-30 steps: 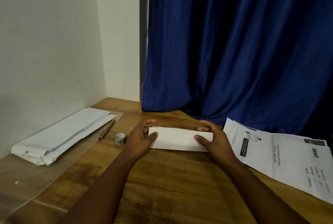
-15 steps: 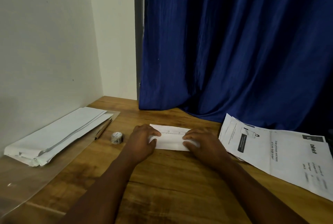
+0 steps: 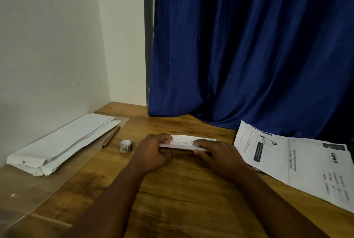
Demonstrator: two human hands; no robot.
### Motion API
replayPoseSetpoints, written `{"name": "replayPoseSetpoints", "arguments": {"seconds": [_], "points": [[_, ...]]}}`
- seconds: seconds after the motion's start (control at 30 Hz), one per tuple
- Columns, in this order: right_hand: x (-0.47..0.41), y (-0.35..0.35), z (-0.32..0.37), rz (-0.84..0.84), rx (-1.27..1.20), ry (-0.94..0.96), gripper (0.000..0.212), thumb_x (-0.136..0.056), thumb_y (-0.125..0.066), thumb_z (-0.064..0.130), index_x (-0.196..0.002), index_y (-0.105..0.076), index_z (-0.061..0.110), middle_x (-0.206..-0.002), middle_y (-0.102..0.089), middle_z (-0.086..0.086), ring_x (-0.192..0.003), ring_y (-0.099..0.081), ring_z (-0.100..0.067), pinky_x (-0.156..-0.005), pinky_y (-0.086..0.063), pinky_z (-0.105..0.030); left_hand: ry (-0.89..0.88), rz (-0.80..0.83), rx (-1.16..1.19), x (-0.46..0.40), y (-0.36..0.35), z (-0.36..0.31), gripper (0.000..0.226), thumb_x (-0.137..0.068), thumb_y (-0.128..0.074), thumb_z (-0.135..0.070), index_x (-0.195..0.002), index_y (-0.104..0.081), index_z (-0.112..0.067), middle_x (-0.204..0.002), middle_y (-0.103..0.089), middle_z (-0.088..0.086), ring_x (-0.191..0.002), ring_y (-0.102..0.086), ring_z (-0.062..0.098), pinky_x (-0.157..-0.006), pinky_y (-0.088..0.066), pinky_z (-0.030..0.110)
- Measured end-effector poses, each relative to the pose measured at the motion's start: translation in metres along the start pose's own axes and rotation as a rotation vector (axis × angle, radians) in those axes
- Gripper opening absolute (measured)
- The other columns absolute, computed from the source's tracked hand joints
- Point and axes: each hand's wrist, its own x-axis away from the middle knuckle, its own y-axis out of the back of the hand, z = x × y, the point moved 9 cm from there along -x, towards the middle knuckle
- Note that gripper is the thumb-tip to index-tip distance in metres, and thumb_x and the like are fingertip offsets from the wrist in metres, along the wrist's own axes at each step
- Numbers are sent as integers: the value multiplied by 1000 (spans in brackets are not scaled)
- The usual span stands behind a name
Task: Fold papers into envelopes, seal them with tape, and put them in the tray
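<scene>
left hand (image 3: 153, 153) and right hand (image 3: 216, 156) gripped folded paper (image 3: 186, 142), mid-fold | tape roll (image 3: 125, 146) untouched at left | sealing, tray placement judged pending

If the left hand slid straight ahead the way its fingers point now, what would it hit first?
The left hand already grips the folded paper, so that comes first. Beyond it lies bare table, then probably the blue curtain.
</scene>
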Motion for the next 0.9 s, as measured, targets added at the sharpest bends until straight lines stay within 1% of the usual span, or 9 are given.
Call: {"name": "replayPoseSetpoints", "arguments": {"seconds": [0.1,0.17,0.3,0.37,0.43,0.57,0.67,0.8,0.9], "points": [[5,17,0,-110,-104,-17,50,-94,-46,64,-139,-49,43,-132,-63,15,-108,-60,-5,-89,-52,-28,64,-61,184,-3,5,11,42,-89,-72,-41,-129,-58,-39,-117,-64,-13,-100,-62,4,-87,-58,32],[8,28,-6,-215,-167,-79,50,-91,-55,62,-137,-52,41,-133,-62,14,-111,-60,-8,-91,-51,-31,123,-134,248,-4,10,15,48,-89,-71,-47,-133,-54,-38,-116,-63,-10,-100,-62,7,-84,-57,31],[10,33,-17,-327,-250,-166,60,-87,-62,63,-140,-48,37,-141,-52,12,-121,-55,-13,-98,-50,-38,175,-215,244,-4,14,21,55,-91,-69,-47,-139,-47,-36,-83,-65,-4,-78,-63,12,-68,-51,28],[8,30,-22,-344,-255,-173,63,-88,-64,57,-143,-45,34,-147,-44,8,-124,-53,-16,-99,-51,-38,167,-233,234,-5,14,25,57,-91,-70,-42,-141,-45,-33,-77,-66,-2,-74,-64,12,-69,-53,28],[6,28,-24,-346,-196,-169,60,-90,-68,46,-144,-45,30,-151,-38,4,-128,-50,-18,-100,-48,-34,167,-239,198,-5,15,26,60,-91,-72,-38,-143,-42,-32,-83,-65,-5,-80,-64,10,-71,-52,26],[3,28,-15,-326,-98,-59,31,-91,-69,30,-122,-68,32,-143,-51,3,-129,-49,-18,-110,-41,-41,156,-225,106,-5,14,25,62,-88,-76,-34,-140,-44,-31,-92,-62,-10,-84,-61,7,-75,-53,26],[2,20,1,-199,-88,54,30,-95,-60,47,-122,-67,38,-134,-58,16,-127,-48,-6,-111,-38,-41,132,-203,36,-8,11,27,53,-84,-79,-35,-130,-53,-33,-98,-57,-13,-86,-59,5,-78,-55,30],[4,-9,12,111,3,33,77,-77,-48,86,-141,-49,43,-147,-46,20,-135,-38,-4,-113,-29,-35,120,-174,12,-8,9,25,43,-84,-79,-35,-122,-58,-34,-100,-56,-15,-86,-58,4,-80,-55,30],[2,-8,18,109,135,64,77,-81,-44,83,-145,-44,41,-149,-47,15,-135,-40,-8,-111,-30,-34,125,-168,38,-8,9,25,41,-86,-77,-37,-122,-59,-34,-100,-57,-14,-86,-59,4,-80,-55,31]]}}
